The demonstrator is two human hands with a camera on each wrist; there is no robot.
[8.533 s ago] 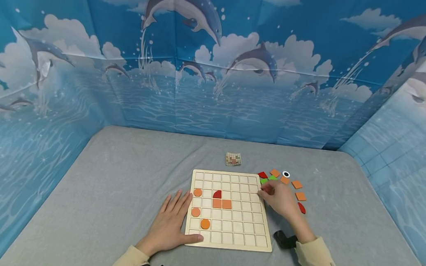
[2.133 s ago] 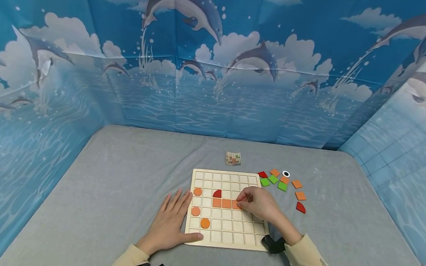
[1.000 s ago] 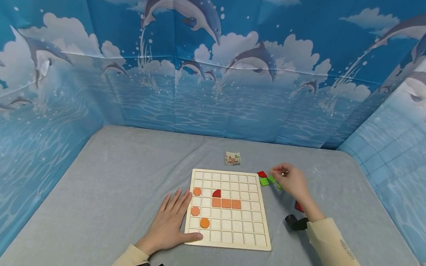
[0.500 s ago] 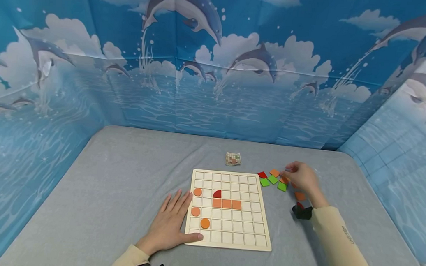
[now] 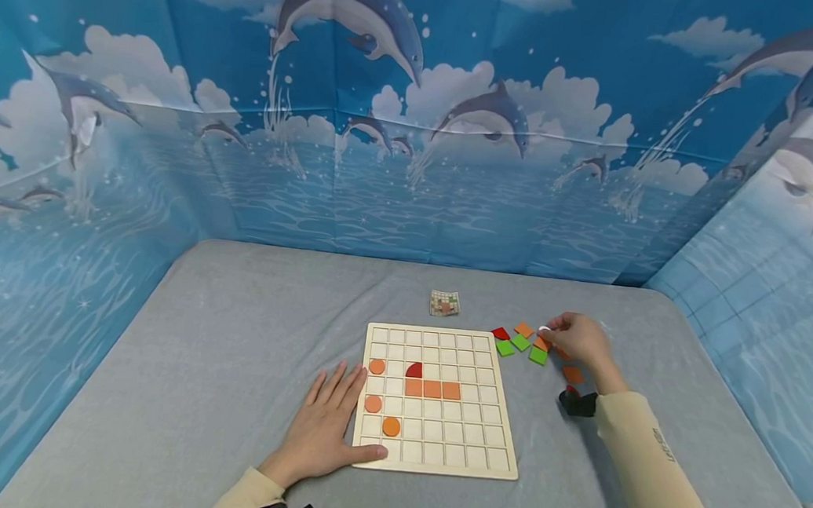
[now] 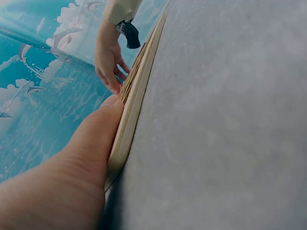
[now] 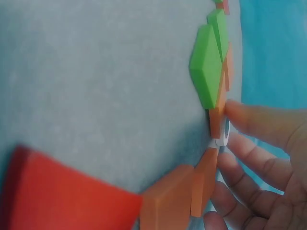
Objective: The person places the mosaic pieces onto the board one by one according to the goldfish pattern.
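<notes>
The left hand (image 5: 319, 434) lies with fingers slightly spread against the board (image 5: 466, 415), thumb over its near-left corner, probably to keep it steady. Right of the board, the right hand (image 5: 582, 343) pinches the white disc (image 7: 221, 138) beside an orange tile (image 7: 218, 112), fingertips apparently suiting so thin a piece.

One board (image 5: 464, 425) bears three orange discs (image 5: 373, 403) toward nine o'clock, three orange squares (image 5: 432, 389), one red quarter-disc (image 5: 414, 371). Around its two o'clock: four orange tiles (image 5: 524, 330), three green tiles (image 5: 538, 356), two red pieces (image 5: 500, 334), one white disc (image 7: 221, 142). At twelve: one card (image 5: 444, 304). Hands (image 5: 321, 423): two.
</notes>
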